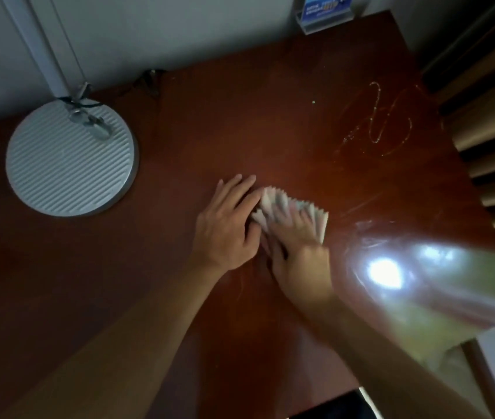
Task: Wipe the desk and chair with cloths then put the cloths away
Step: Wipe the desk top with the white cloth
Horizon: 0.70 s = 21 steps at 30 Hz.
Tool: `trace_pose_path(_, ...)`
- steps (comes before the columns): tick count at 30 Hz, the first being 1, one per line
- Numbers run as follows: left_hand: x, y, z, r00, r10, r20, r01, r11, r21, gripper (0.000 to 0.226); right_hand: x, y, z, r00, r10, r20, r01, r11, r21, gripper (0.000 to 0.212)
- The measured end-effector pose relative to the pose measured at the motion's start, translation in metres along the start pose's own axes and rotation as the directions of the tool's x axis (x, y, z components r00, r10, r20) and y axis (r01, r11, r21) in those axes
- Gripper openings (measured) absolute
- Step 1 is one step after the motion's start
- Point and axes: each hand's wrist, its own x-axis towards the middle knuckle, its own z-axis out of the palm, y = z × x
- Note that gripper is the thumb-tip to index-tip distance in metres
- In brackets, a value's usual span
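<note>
A small pale cloth with a zigzag edge lies on the reddish-brown desk, near its middle. My left hand lies flat beside the cloth's left edge, fingers straight and touching it. My right hand presses down on the cloth with spread fingers and looks motion-blurred. Wet squiggly streaks mark the desk at the right. No chair can be made out.
A round ribbed lamp base stands on the desk's left side, its pole rising along the wall. A blue-printed acrylic stand sits at the back edge. Curtain folds hang at the right. A bright glare covers the desk's right front.
</note>
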Motion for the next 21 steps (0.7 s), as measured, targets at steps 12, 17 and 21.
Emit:
trace_pose_path(12, 0.005, 0.003, -0.002, 0.995, -0.097, 0.020, 0.097, 0.995, 0.008, 0.048, 0.055, 0.042, -0.020, 0.980, 0.185, -0.067, -0.189, 0.980, -0.055, 0.033)
trace_pose_path(17, 0.013, 0.018, -0.008, 0.984, -0.180, 0.002, 0.179, 0.982, 0.059, 0.048, -0.014, 0.010, -0.007, 1.000, -0.030, -0.003, 0.030, 1.000, 0.008, 0.034)
trace_pose_path(21, 0.027, 0.024, -0.005, 0.990, -0.140, -0.022, 0.141, 0.987, 0.078, 0.043, 0.042, 0.052, -0.036, 0.997, -0.057, 0.047, 0.060, 0.997, -0.049, 0.031)
